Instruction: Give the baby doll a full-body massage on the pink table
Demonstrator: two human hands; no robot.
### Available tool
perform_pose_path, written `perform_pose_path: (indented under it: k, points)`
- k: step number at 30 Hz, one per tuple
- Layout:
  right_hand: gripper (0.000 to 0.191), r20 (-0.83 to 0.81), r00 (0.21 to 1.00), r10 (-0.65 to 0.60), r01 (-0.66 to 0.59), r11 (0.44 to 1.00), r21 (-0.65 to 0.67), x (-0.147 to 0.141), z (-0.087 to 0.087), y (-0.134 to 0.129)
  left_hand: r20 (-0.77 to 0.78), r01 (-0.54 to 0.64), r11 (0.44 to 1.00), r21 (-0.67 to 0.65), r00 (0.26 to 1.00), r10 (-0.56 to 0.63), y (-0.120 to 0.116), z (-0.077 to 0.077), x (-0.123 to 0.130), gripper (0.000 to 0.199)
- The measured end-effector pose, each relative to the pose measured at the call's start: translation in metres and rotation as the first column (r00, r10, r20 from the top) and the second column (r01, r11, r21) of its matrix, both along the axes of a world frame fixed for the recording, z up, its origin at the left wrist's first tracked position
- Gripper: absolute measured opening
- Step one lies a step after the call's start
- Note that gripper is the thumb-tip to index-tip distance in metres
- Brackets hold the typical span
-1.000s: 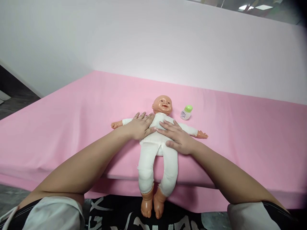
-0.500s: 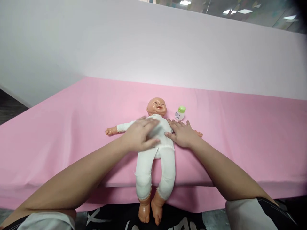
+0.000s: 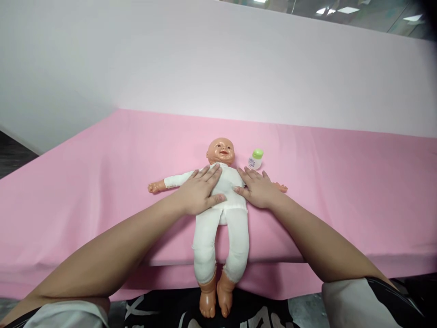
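A baby doll (image 3: 229, 187) with a white cloth body lies on its back, its head toward the wall and its feet over the table's front edge. My left hand (image 3: 200, 190) rests flat on the left side of its chest, fingers stretched toward its shoulder. On the other side, my right hand (image 3: 257, 187) lies with spread fingers over the doll's side and upper arm, which it partly hides. Just beyond my right fingertips stands a small clear bottle (image 3: 255, 160) with a green cap and a printed label.
A pink cloth (image 3: 341, 196) covers the table and hangs over its front edge. Behind it rises a pale wall (image 3: 218, 64), with glass reflecting ceiling lights (image 3: 348, 10) above. My dark printed clothing (image 3: 164, 310) is close to the front edge.
My left hand, blurred before, now lies still on the doll's chest, its fingers slightly farther left. My right hand stays in about the same place. The view has shifted slightly.
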State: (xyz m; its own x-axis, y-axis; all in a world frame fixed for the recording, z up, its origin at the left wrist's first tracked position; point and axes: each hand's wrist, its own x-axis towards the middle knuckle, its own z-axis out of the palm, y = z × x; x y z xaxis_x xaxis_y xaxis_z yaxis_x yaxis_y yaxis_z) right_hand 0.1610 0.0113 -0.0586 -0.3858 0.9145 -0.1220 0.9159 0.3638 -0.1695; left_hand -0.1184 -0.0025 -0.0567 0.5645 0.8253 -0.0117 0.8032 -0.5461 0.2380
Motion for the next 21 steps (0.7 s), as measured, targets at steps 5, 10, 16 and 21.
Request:
perform_pose_path:
  k: [5,10,16,21]
  points:
    - [0.095,-0.149,0.964,0.219,-0.19,0.964,0.187,0.0,-0.004,-0.005,-0.058,-0.208,0.978,-0.013,0.977,0.207,0.011,0.0,-0.008,0.094]
    - [0.075,-0.202,0.624,0.755,-0.687,0.653,0.318,-0.018,-0.006,-0.035,-0.1,-0.247,0.968,-0.036,0.965,0.242,0.018,0.0,-0.014,0.08]
    - [0.102,-0.265,0.635,0.725,-0.708,0.684,0.175,-0.029,-0.008,-0.038,-0.131,-0.23,0.973,-0.029,0.966,0.225,0.019,-0.004,-0.013,0.08]
    - [0.093,-0.263,0.817,0.513,-0.506,0.857,0.099,-0.017,-0.013,-0.008,-0.125,-0.229,0.973,-0.04,0.967,0.223,0.019,-0.004,-0.012,0.081]
